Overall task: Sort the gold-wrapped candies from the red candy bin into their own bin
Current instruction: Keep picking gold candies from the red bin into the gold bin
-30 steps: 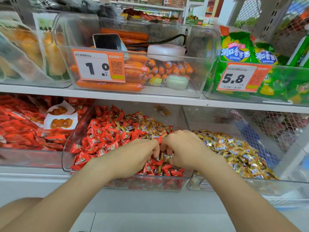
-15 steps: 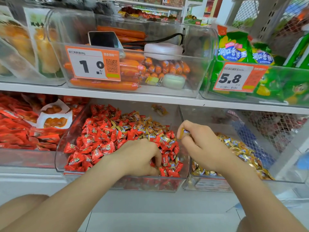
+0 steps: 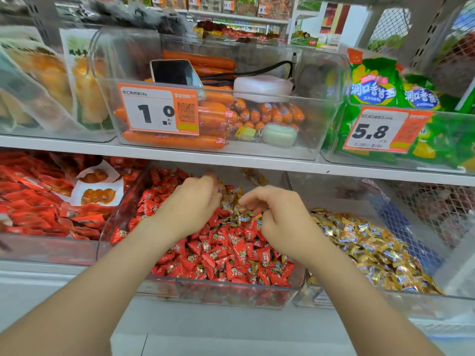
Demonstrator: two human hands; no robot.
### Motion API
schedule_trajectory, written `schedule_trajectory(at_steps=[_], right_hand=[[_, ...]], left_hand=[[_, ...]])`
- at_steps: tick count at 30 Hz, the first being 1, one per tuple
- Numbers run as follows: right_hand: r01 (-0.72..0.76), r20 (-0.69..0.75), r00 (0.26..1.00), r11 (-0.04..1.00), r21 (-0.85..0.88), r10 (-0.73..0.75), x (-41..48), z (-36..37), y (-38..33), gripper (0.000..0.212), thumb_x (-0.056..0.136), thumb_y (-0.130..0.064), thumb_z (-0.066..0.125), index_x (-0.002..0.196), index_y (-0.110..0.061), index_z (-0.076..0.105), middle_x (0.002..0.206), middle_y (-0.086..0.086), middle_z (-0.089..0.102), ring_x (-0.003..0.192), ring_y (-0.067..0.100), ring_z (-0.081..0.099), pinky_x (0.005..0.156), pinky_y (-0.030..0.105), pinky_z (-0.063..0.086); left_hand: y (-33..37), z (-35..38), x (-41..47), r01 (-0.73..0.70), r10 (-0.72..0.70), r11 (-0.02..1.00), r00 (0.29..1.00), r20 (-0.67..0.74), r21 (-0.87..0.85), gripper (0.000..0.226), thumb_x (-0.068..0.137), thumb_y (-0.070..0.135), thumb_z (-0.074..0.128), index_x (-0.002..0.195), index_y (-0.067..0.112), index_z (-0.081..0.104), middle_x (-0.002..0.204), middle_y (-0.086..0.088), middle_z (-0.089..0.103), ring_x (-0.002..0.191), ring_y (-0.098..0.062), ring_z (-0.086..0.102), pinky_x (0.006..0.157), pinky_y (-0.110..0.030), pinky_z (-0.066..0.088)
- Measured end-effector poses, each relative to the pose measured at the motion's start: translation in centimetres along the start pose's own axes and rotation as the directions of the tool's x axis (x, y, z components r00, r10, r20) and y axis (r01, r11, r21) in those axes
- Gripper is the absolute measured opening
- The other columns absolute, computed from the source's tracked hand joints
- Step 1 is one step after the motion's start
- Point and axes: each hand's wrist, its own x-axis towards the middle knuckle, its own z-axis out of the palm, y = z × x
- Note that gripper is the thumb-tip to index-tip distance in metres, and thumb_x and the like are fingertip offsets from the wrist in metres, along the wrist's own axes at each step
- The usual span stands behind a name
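Seemingly partway: the gold candy bin (image 3: pixel 385 308) at lower right holds a heap, yet gold-wrapped candies (image 3: pixel 239 214) lie mid-frame in the red candy bin (image 3: pixel 226 295), with left hand (image 3: pixel 190 202) and right hand (image 3: pixel 281 218) curled over them, grasp unclear.

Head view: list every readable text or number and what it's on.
"1.0": left price tag, on the sausage bin.
"5.8": right price tag, on the green-pack bin.
"润口香甜王": green snack packs.
Small print on both tags: too blurred to read.
Wrappers of red candies and gold candies: print too small.
Far-shelf tags: blurred.
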Motion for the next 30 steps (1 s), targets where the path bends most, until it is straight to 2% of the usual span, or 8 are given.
schedule_trajectory(at_steps=[1, 6, 9, 11, 17, 23, 26, 30], right_hand=[[-0.059, 0.014, 0.998, 0.998, 0.006, 0.059, 0.6, 0.7, -0.2, 0.055, 0.083, 0.009, 0.041, 0.112, -0.022, 0.077, 0.104, -0.003, 0.074, 0.097, 0.012, 0.068, 0.095, 0.034, 0.057], [-0.342, -0.054, 0.94, 0.923, -0.175, 0.337, 4.8, 3.5, 0.4, 0.03, 0.094, -0.034, 0.046, 0.075, -0.016, 0.059, 0.08, 0.008, 0.065, 0.073, 0.034, 0.063, 0.071, 0.041, 0.059], [-0.234, 0.11, 0.947, 0.882, -0.409, 0.302, 6.6, 4.6, 1.1, 0.02, 0.097, -0.03, 0.052, 0.113, -0.022, 0.062, 0.099, 0.006, 0.065, 0.092, 0.034, 0.066, 0.08, 0.042, 0.057], [-0.171, 0.234, 0.923, 0.872, -0.459, 0.304, 7.6, 5.0, 1.9, 0.051, 0.093, -0.028, 0.057, 0.143, -0.031, 0.047, 0.123, 0.007, 0.063, 0.111, 0.034, 0.064, 0.089, 0.042, 0.056], [-0.176, 0.471, 0.828, 0.939, -0.295, 0.303, 9.2, 6.4, 2.5, 0.1, 0.075, -0.038, 0.079, 0.161, -0.041, 0.027, 0.149, 0.0, 0.055, 0.129, 0.024, 0.058, 0.104, 0.036, 0.053], [-0.156, 0.447, 0.842, 0.928, -0.337, 0.304, 9.0, 6.4, 3.4, 0.079, 0.087, -0.018, 0.069, 0.158, -0.035, 0.039, 0.152, 0.001, 0.054, 0.134, 0.025, 0.056, 0.108, 0.036, 0.051], [-0.136, 0.404, 0.879, 0.946, -0.295, 0.253, 8.1, 5.9, 3.2, 0.064, 0.09, -0.023, 0.067, 0.151, -0.033, 0.05, 0.15, 0.0, 0.056, 0.137, 0.025, 0.054, 0.11, 0.034, 0.048], [-0.173, 0.341, 0.917, 0.977, -0.125, 0.206, 6.2, 3.7, 2.4, 0.041, 0.096, -0.034, 0.072, 0.136, -0.032, 0.062, 0.124, -0.009, 0.07, 0.114, 0.015, 0.065, 0.097, 0.029, 0.052]], left_hand=[[-1.0, 0.1, 0.7, -0.006, 0.006, 1.0, 1.0, 0.01, 0.0, 0.004, 0.103, 0.024, 0.054, 0.104, 0.021, 0.052, 0.096, -0.007, 0.062, 0.087, -0.035, 0.065, 0.075, -0.045, 0.055], [-4.3, 0.1, 2.4, -0.049, 0.025, 0.988, 0.986, 0.163, 0.144, 0.035, 0.096, 0.001, 0.06, 0.118, 0.027, 0.065, 0.12, -0.001, 0.058, 0.115, -0.024, 0.058, 0.1, -0.042, 0.05], [-5.3, -0.1, 2.5, -0.056, 0.013, 0.982, 0.972, 0.235, 0.178, 0.028, 0.101, 0.013, 0.065, 0.128, 0.022, 0.063, 0.128, -0.005, 0.058, 0.124, -0.026, 0.055, 0.104, -0.039, 0.047], [-5.6, -0.3, 2.4, -0.048, -0.007, 0.984, 0.953, 0.302, 0.173, 0.035, 0.1, 0.025, 0.069, 0.133, 0.021, 0.059, 0.135, -0.008, 0.059, 0.127, -0.029, 0.055, 0.104, -0.039, 0.047], [-6.1, 0.3, 2.0, -0.113, 0.092, 0.993, 0.904, 0.418, 0.026, 0.056, 0.1, 0.027, 0.069, 0.15, 0.027, 0.045, 0.145, -0.006, 0.046, 0.132, -0.026, 0.052, 0.112, -0.035, 0.042], [-5.0, 1.0, 1.5, -0.161, 0.107, 0.98, 0.925, 0.365, 0.119, 0.037, 0.097, 0.044, 0.07, 0.131, 0.037, 0.057, 0.12, 0.002, 0.058, 0.113, -0.027, 0.061, 0.094, -0.043, 0.052], [-4.7, 0.2, 1.1, -0.127, 0.088, 0.987, 0.943, 0.322, 0.102, 0.031, 0.097, 0.046, 0.067, 0.126, 0.036, 0.057, 0.114, 0.001, 0.066, 0.105, -0.03, 0.065, 0.086, -0.045, 0.055], [-4.4, -1.7, -0.1, -0.092, 0.086, 0.996, 0.969, 0.23, 0.016, 0.021, 0.1, 0.058, 0.057, 0.097, 0.037, 0.056, 0.079, 0.007, 0.061, 0.078, -0.022, 0.06, 0.068, -0.038, 0.048]])
